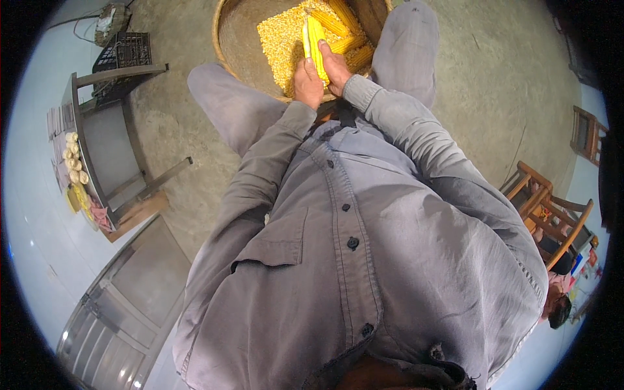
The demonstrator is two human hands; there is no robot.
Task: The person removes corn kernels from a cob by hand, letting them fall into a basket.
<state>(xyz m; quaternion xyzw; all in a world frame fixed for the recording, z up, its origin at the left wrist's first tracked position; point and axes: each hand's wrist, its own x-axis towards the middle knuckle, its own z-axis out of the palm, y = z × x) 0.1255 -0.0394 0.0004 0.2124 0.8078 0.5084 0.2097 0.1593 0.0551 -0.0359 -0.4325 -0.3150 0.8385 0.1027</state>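
Note:
A yellow corn cob (pixel 318 46) stands tilted between my hands, over a round basket (pixel 239 39) with a woven rim. Along the cob's left side runs a pale strip without kernels. My left hand (pixel 308 84) grips its lower end, thumb pointing up along it. Higher on the right side, my right hand (pixel 335 68) is closed around the same cob, its thumb pressed to the kernels. Loose corn kernels (pixel 279 41) cover much of the basket's bottom. Several whole corn cobs (pixel 347 17) lie on the right, partly hidden behind my right hand.
My knees flank the basket on the concrete floor (pixel 482 83). At left stand a table (pixel 80 122) with pale round items on it, a black plastic crate (pixel 129 51) and a wicker basket (pixel 113 23). Wooden chairs (pixel 536 192) and another person (pixel 558 297) are at right.

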